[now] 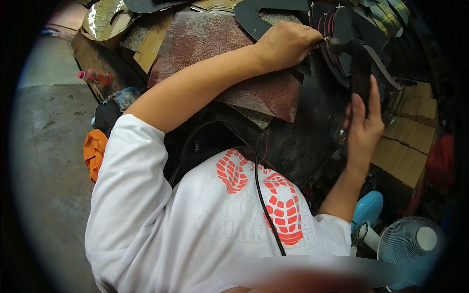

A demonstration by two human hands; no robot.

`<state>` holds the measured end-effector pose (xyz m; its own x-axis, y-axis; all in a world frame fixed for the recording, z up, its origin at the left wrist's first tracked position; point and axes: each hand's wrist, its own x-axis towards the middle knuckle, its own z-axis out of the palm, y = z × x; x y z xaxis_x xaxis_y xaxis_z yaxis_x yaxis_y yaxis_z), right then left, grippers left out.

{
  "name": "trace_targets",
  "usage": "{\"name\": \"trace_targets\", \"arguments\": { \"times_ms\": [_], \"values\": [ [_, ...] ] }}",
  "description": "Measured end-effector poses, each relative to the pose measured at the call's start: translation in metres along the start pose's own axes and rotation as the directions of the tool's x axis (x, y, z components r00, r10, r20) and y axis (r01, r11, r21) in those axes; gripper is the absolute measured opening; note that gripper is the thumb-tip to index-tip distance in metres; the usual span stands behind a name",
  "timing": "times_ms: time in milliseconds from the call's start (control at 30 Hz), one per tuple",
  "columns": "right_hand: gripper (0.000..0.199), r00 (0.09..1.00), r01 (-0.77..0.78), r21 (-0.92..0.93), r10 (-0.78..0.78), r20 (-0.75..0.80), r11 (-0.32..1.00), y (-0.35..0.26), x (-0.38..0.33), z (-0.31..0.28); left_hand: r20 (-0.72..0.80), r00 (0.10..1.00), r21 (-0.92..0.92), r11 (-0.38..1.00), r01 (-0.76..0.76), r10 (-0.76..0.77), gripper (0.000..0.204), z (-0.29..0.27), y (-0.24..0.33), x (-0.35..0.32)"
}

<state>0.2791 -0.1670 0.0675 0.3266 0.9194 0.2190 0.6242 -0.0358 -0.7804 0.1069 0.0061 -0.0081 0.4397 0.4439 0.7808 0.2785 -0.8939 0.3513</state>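
Observation:
My right hand (366,119) is wrapped around the dark handle of a hammer (360,73). Its head is level with the fingertips of my left hand (288,43), close to or touching what they hold. Those fingertips pinch a thin, brass-coloured, pin-like piece (326,39), mostly hidden by the fingers and the hammer. Right beside it stand several dark curved sheet pieces (337,22) with reddish edges, set close together. Below my left wrist lies a worn, reddish-brown board (195,41). A black U-shaped cut sheet (254,19) rests behind my left hand.
A dark bench surface (303,136) spreads before me. Cardboard scraps (152,46) and a pink-capped bottle (95,77) are on the left, with an orange cloth (94,151) lower down. Stacked tan boxes (405,141), a blue object (367,210) and a fan (410,249) stand at right.

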Motion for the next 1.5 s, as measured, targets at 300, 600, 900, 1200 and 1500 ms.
{"name": "trace_targets", "arguments": {
  "times_ms": [300,600,900,1200,1500],
  "values": [
    [0.046,0.826,0.533,0.152,-0.473,-0.307,0.833,-0.028,0.004,-0.031,-0.007,1.0,0.004,1.0,0.008,-0.008,0.014,0.0,0.004,-0.003],
    [0.051,0.966,0.258,-0.258,-0.244,0.086,0.931,0.039,-0.02,0.024,0.017,0.934,-0.112,0.928,0.356,-0.357,0.018,0.001,-0.009,-0.002],
    [0.05,0.993,0.113,-0.286,-0.1,0.059,0.952,0.047,-0.041,0.021,-0.405,0.815,-0.21,0.91,0.358,-0.414,0.021,-0.026,-0.037,0.011],
    [0.059,0.943,0.331,-0.586,-0.279,0.18,0.739,0.055,-0.064,0.014,0.48,0.412,-0.655,-0.004,0.756,-0.774,0.014,-0.099,-0.055,-0.034],
    [0.058,0.949,0.316,-0.619,-0.243,0.202,0.719,0.058,-0.054,0.022,0.394,0.52,-0.54,0.267,0.798,-0.758,0.019,-0.094,-0.065,-0.02]
  ]
}}
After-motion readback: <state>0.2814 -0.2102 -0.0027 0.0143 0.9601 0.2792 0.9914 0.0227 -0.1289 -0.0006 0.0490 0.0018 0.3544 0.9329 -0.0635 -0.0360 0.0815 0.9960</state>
